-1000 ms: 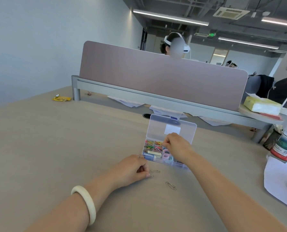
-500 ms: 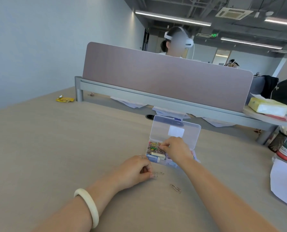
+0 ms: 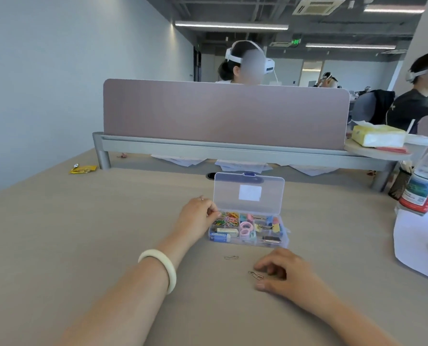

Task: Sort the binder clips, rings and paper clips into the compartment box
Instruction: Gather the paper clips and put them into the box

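Two silver wire paper clips (image 3: 231, 257) lie before the clear plastic compartment box (image 3: 270, 196); right hand (image 3: 287, 278) brackets the nearer clip (image 3: 256, 275) with narrowly parted fingers; left hand (image 3: 196, 216) curls at its left rim, hold unclear.

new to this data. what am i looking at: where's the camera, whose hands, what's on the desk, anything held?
There is no robot here. These are a person's two bare hands, filmed by one wide-angle camera worn on their head; every picture is that same view. On the desk stands a clear compartment box, lid up, with coloured paper clips, rings and binder clips inside. The left hand is at the box's left edge, fingers curled; I cannot tell whether it holds a clip. Two clips lie loose: the farther clip before the box, and the nearer clip between the right hand's thumb and fingers, not yet pinched.
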`<control>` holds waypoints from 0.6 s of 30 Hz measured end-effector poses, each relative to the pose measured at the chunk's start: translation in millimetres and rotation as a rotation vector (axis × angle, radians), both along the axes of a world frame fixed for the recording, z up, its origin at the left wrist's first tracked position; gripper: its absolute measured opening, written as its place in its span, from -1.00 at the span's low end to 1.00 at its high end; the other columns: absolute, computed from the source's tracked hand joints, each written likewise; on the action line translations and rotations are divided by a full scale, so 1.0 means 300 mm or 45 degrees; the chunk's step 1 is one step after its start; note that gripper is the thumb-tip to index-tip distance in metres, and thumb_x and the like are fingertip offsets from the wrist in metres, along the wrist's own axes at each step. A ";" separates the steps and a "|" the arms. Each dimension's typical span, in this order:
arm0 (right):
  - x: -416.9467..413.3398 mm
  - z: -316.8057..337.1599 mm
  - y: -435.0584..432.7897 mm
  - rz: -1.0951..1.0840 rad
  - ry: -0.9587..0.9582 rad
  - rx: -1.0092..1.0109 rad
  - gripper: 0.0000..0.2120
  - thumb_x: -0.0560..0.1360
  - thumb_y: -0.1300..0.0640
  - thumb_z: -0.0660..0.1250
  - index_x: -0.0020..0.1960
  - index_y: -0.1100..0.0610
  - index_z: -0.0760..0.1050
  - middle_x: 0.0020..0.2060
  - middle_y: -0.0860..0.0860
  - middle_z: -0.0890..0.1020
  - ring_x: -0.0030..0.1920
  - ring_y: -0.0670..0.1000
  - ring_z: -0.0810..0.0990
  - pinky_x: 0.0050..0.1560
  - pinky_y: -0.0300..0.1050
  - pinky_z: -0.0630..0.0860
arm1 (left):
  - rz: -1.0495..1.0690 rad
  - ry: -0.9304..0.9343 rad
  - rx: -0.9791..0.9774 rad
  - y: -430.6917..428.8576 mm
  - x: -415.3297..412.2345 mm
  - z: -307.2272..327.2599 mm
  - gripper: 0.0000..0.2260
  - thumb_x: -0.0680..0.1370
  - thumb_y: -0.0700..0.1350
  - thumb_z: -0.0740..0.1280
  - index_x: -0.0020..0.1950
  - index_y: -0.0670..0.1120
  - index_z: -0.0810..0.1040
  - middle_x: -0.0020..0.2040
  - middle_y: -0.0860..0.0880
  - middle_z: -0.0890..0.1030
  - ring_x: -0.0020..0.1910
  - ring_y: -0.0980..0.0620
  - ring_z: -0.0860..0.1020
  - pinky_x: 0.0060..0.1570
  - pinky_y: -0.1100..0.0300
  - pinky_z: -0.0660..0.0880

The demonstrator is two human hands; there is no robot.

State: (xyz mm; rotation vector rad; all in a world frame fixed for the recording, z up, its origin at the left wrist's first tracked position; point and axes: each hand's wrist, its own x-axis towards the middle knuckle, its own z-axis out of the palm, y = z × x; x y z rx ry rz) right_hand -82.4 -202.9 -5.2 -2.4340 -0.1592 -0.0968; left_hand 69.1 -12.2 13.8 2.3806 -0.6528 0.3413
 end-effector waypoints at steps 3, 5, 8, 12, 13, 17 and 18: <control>0.021 -0.018 0.005 -0.021 -0.069 0.003 -0.78 0.30 0.04 0.51 -0.29 -0.21 0.49 -0.23 -0.10 0.52 -0.16 -0.24 0.47 -0.18 -0.44 0.38 | -0.045 -0.009 0.203 -0.027 0.031 0.026 -0.87 0.48 -0.07 0.34 -0.14 -0.13 0.58 -0.08 -0.09 0.60 -0.09 0.02 0.47 -0.11 0.17 0.35; 0.030 -0.012 0.005 -0.026 -0.094 -0.013 -0.80 0.35 0.06 0.47 -0.30 -0.17 0.47 -0.24 -0.12 0.51 -0.18 -0.20 0.48 -0.18 -0.42 0.39 | -0.095 -0.015 0.283 -0.036 0.041 0.038 -0.89 0.47 -0.09 0.36 -0.14 -0.13 0.59 -0.10 -0.08 0.60 -0.15 0.04 0.46 -0.16 0.20 0.32; 0.031 -0.003 0.014 -0.026 -0.088 -0.040 -0.87 0.40 0.09 0.41 -0.26 -0.07 0.48 -0.22 -0.14 0.49 -0.22 -0.16 0.46 -0.15 -0.36 0.40 | -0.146 0.023 0.348 -0.043 0.045 0.043 -0.92 0.44 -0.09 0.39 -0.17 -0.10 0.61 -0.14 -0.05 0.56 -0.16 -0.01 0.50 -0.17 0.21 0.34; 0.029 -0.003 0.030 -0.047 -0.042 -0.103 -0.89 0.43 0.09 0.37 -0.23 -0.02 0.45 -0.19 -0.11 0.47 -0.22 -0.14 0.44 -0.09 -0.27 0.41 | -0.205 0.041 0.329 -0.047 0.044 0.031 -0.91 0.45 -0.09 0.38 -0.10 -0.05 0.65 -0.26 0.07 0.43 -0.19 0.01 0.47 -0.20 0.22 0.29; 0.029 -0.005 0.031 -0.051 -0.030 -0.119 -0.88 0.44 0.08 0.36 -0.23 -0.02 0.44 -0.21 -0.13 0.46 -0.24 -0.16 0.43 -0.10 -0.28 0.41 | -0.220 0.037 0.324 -0.047 0.044 0.026 -0.90 0.46 -0.09 0.37 -0.08 -0.04 0.65 -0.28 0.08 0.41 -0.20 0.03 0.45 -0.21 0.22 0.28; 0.030 -0.003 0.032 -0.060 0.007 -0.205 -0.78 0.46 0.04 0.33 -0.31 -0.10 0.35 -0.25 -0.15 0.41 -0.25 -0.17 0.41 -0.20 -0.36 0.32 | -0.231 0.001 0.235 -0.039 0.042 0.016 -0.86 0.48 -0.13 0.35 -0.01 -0.05 0.65 -0.29 0.09 0.40 -0.23 0.04 0.43 -0.21 0.23 0.29; 0.031 0.000 0.033 -0.063 0.016 -0.239 -0.76 0.47 0.04 0.32 -0.32 -0.11 0.33 -0.23 -0.15 0.41 -0.22 -0.14 0.41 -0.17 -0.32 0.32 | -0.228 -0.019 0.202 -0.034 0.041 0.011 -0.86 0.47 -0.14 0.35 0.00 -0.05 0.65 -0.27 0.07 0.43 -0.23 0.04 0.43 -0.20 0.22 0.30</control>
